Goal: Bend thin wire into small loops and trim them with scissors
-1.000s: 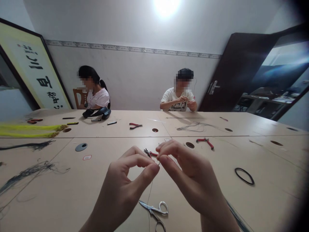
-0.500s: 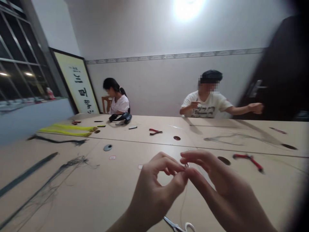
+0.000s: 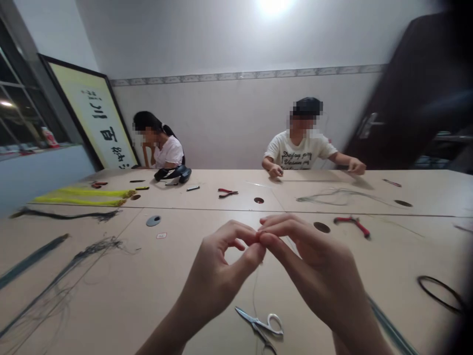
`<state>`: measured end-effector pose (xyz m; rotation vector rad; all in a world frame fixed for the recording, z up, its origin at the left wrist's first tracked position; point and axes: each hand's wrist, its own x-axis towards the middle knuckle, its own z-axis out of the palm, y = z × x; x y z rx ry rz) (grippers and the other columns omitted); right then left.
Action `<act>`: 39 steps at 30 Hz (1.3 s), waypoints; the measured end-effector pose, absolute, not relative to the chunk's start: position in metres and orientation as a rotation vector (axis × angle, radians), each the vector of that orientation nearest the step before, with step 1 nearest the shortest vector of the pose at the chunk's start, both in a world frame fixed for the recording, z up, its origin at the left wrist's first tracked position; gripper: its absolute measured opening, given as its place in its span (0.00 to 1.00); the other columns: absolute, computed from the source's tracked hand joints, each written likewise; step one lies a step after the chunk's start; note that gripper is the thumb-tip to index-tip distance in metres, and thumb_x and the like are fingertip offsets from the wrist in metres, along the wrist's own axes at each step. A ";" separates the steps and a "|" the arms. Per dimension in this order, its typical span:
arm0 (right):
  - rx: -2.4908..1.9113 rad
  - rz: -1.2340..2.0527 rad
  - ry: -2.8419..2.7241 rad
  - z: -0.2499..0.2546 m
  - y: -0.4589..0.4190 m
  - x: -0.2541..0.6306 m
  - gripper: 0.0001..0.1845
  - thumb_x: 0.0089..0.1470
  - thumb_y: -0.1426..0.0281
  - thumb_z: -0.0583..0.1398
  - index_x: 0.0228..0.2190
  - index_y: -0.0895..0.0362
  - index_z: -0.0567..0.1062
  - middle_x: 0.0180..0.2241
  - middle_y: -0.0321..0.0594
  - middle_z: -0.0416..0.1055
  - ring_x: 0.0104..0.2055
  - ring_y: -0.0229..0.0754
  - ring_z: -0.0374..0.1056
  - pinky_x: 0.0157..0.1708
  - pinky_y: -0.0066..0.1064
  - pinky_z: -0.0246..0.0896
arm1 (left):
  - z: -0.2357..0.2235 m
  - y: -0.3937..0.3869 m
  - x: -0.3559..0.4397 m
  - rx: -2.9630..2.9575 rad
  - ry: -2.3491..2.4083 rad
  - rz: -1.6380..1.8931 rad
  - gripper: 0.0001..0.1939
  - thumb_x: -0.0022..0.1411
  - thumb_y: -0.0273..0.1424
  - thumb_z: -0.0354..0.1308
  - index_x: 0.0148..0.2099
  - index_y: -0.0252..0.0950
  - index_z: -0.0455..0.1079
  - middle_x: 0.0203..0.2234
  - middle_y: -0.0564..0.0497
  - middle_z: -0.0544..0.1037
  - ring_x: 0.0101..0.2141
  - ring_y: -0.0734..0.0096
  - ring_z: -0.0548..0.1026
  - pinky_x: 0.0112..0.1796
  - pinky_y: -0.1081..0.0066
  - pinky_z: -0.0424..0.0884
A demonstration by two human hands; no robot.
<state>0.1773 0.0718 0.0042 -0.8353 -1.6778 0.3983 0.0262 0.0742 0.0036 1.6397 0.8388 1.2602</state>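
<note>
My left hand (image 3: 225, 268) is closed in a pinch, thumb against forefinger, above the near part of the table. Meeting it fingertip to fingertip, my right hand (image 3: 312, 261) pinches at the same spot. A thin cord (image 3: 254, 288) hangs from the joined fingertips down toward the table; the part between the fingers is hidden. Below the hands lie scissors (image 3: 258, 323) with white handles, blades pointing up and left.
On the table (image 3: 177, 296) lie dark thread bundles (image 3: 35, 259), yellow cords (image 3: 84, 196), red-handled pliers (image 3: 227, 193), red-handled cutters (image 3: 353, 226) and a black ring (image 3: 439, 293). Two people sit across; one person's hands (image 3: 356, 166) stretch a strand.
The view has shifted right and down, showing more of the scissors and the black ring. My fingertips have drawn closer together. The person across at right has lowered both hands to the table.
</note>
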 end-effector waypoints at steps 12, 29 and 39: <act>-0.736 0.609 -1.716 0.015 0.064 0.180 0.08 0.60 0.72 0.57 0.35 0.51 0.77 0.33 0.35 0.73 0.37 0.37 0.70 0.35 0.31 0.65 | 0.000 0.072 0.030 1.553 0.760 1.308 0.07 0.61 0.31 0.59 0.30 0.38 0.72 0.27 0.56 0.74 0.33 0.75 0.72 0.36 0.75 0.67; -0.798 0.519 -1.835 0.014 0.064 0.181 0.05 0.59 0.73 0.58 0.30 0.54 0.71 0.32 0.36 0.70 0.37 0.39 0.69 0.37 0.33 0.64 | 0.001 0.072 0.027 1.646 0.838 1.278 0.08 0.59 0.28 0.57 0.27 0.39 0.68 0.24 0.58 0.70 0.30 0.75 0.67 0.36 0.71 0.63; -0.890 0.126 -1.890 0.008 0.070 0.178 0.06 0.60 0.75 0.55 0.32 0.55 0.68 0.34 0.36 0.69 0.40 0.37 0.66 0.39 0.29 0.61 | 0.002 0.074 0.028 1.795 1.001 1.396 0.04 0.59 0.28 0.57 0.32 0.38 0.72 0.31 0.53 0.75 0.36 0.70 0.71 0.39 0.69 0.65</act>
